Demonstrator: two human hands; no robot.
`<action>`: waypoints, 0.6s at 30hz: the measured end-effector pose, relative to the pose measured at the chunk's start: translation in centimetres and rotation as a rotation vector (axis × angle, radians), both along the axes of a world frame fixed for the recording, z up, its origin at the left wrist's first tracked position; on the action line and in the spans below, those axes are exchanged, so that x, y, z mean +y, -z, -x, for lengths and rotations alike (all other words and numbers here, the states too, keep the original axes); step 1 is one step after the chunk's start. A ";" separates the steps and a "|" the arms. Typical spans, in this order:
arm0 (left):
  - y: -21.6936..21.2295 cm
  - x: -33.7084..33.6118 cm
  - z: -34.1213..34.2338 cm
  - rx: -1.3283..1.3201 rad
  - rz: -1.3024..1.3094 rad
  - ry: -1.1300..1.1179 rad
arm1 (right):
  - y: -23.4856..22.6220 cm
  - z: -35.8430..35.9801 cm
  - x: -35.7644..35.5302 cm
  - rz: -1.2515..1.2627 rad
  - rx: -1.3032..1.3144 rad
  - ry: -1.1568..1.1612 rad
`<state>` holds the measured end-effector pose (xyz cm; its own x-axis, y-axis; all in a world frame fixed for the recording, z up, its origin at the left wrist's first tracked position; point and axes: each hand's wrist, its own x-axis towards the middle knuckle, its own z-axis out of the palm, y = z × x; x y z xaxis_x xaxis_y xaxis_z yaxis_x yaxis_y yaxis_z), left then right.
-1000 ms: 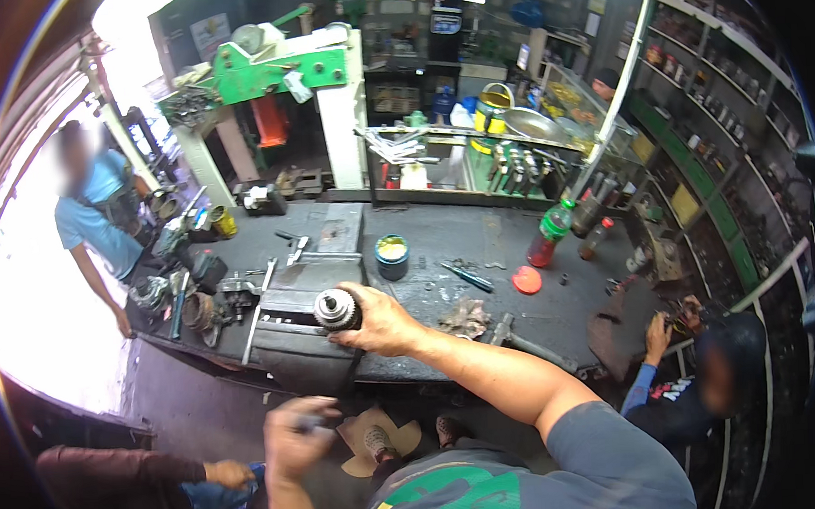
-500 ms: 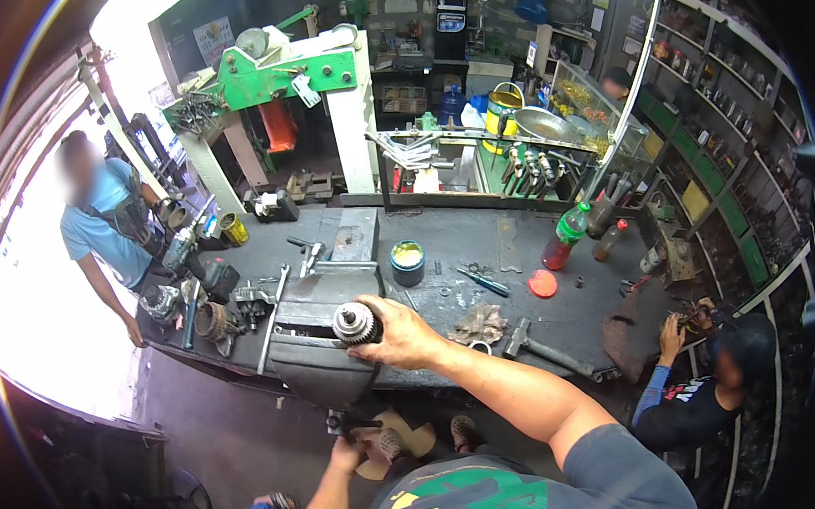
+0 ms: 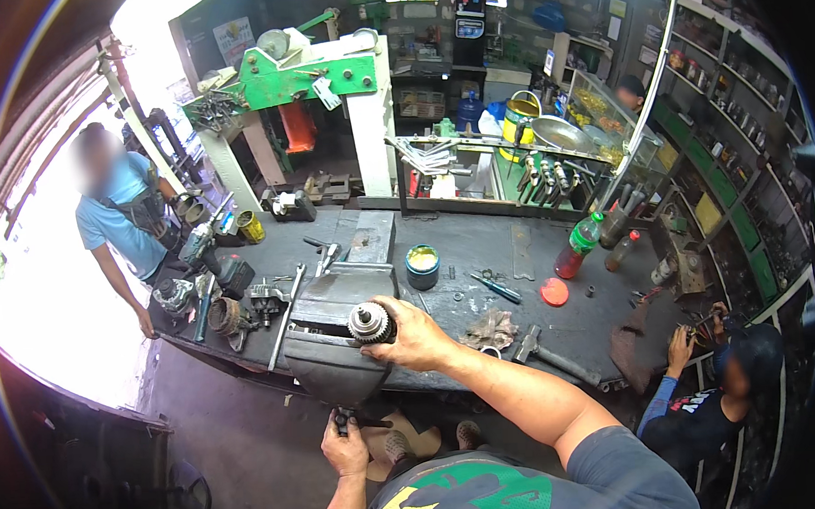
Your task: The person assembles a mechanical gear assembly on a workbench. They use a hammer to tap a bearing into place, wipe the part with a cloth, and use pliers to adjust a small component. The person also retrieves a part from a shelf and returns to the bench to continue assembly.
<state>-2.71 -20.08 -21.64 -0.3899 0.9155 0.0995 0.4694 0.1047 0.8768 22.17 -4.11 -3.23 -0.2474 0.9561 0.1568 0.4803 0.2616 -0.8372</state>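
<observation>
My right hand [image 3: 415, 334] is closed around the side of a round metal gear part [image 3: 369, 322] with a toothed rim and a short central shaft. It holds the part upright over the jaws of the dark bench vise [image 3: 336, 367]. Whether the jaws touch the part's lower end is hidden. Below the vise, at the bench's front edge, my left hand [image 3: 345, 450] grips the dark vise handle [image 3: 342, 421]. Behind the vise an open tub of yellowish grease [image 3: 422, 265] stands on the bench. A long metal wrench [image 3: 286, 316] lies left of the vise.
Right of the vise lie a rag [image 3: 491, 328], a hammer [image 3: 556, 357], a red lid [image 3: 554, 292] and a bottle of red liquid [image 3: 578, 247]. Motor parts [image 3: 230, 322] and a drill [image 3: 200, 247] crowd the left end. One person [image 3: 124, 212] stands left; another [image 3: 718, 396] works at right.
The whole view has shifted slightly. My left hand and the vise handle have turned a little, while my right hand keeps the gear part over the vise. A blue-clad leg at lower left has left view.
</observation>
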 end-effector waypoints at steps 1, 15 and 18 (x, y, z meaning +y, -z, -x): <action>-0.7 -0.2 -0.5 0.033 -0.002 -0.028 | -0.1 0.0 -0.1 0.004 0.000 0.000; -14.4 5.8 4.4 -0.019 -0.444 -0.132 | 0.3 -0.5 0.5 -0.119 -0.010 -0.023; -21.0 6.4 2.5 -0.587 -0.695 -0.062 | 0.1 -0.4 1.0 -0.085 0.004 -0.078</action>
<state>-5.19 -13.64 -0.67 -0.5988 0.6990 0.3909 -0.0612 -0.5266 0.8479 22.59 -3.16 -3.37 -0.3199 0.9171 0.2378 0.4521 0.3683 -0.8124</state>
